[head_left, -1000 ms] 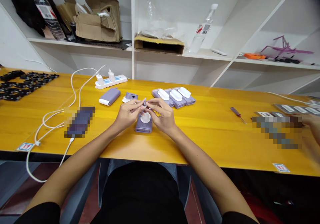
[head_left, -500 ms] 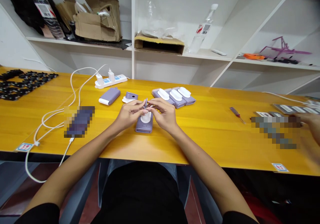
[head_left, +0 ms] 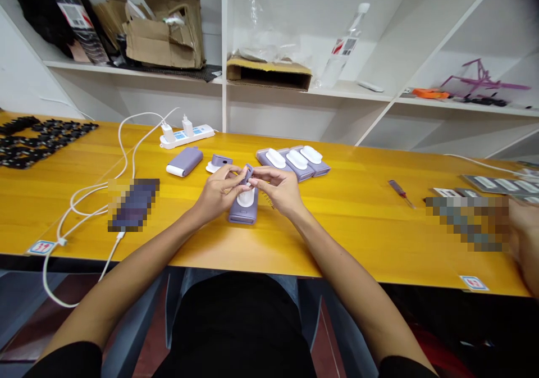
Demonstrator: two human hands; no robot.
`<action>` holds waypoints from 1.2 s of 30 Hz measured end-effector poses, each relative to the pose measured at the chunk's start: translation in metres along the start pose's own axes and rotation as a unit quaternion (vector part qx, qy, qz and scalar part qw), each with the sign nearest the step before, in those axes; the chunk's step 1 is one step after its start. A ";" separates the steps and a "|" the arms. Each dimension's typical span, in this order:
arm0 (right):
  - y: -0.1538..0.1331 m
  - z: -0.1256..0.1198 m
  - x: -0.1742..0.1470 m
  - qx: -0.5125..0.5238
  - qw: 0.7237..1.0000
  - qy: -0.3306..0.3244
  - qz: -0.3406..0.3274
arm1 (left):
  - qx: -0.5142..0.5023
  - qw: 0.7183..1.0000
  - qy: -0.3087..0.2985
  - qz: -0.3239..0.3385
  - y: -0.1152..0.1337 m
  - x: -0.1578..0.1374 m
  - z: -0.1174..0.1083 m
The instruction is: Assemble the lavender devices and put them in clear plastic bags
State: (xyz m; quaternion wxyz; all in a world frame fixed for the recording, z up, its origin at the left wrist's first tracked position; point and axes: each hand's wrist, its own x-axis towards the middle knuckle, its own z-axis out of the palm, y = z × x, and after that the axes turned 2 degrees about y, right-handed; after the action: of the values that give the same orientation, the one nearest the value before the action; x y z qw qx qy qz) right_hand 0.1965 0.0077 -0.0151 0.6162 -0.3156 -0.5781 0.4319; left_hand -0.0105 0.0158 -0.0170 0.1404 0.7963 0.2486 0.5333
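Note:
Between the fingertips of my left hand [head_left: 219,191] and my right hand [head_left: 281,190] is a small purple plastic piece [head_left: 249,171] with a dark opening. Both hands are closed in a pinch on it. Just below lies a purple box-shaped device [head_left: 242,216] with a white oval part [head_left: 246,197] on top, partly covered by my fingers. A thin, gold-brown toothed or coiled thing [head_left: 266,199] shows beside my right fingers; whether they touch it I cannot tell. Behind my left hand sits a purple piece with a white base [head_left: 220,162].
Several purple devices with white ovals [head_left: 298,162] stand behind my right hand. Another purple device [head_left: 185,162], a power strip [head_left: 187,136], white cables [head_left: 133,159] and a blurred phone [head_left: 133,205] are leftward. A screwdriver [head_left: 401,192] and another person's hand [head_left: 524,237] are at right.
The small purple piece has been turned, so its opening now shows. My right hand has shifted slightly right. At the far right, the other person's hand has come lower.

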 end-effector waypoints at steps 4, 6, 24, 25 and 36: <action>-0.006 0.006 -0.002 0.018 1.000 0.006 0.018 | -0.003 1.000 0.003 0.002 0.004 0.001 0.001; -0.008 0.008 -0.003 0.031 0.999 0.013 0.027 | -0.026 1.000 0.014 -0.008 0.007 0.002 0.001; -0.013 0.004 -0.006 -0.176 0.965 -0.010 -0.193 | -0.358 0.861 0.090 -0.349 0.009 0.010 0.001; -0.012 0.005 -0.006 -0.177 0.965 -0.013 -0.194 | -0.357 0.860 0.092 -0.351 0.010 0.010 0.002; -0.019 0.018 -0.017 -0.215 0.958 0.060 -0.182 | -0.357 0.858 0.131 -0.345 0.007 0.009 0.002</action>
State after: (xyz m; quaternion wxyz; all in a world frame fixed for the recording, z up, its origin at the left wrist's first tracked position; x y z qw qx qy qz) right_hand 0.1823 -0.0175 -0.0037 0.6354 -0.3556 -0.6669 0.1581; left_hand -0.0042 0.0149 -0.0068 0.5559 0.4775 0.3160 0.6025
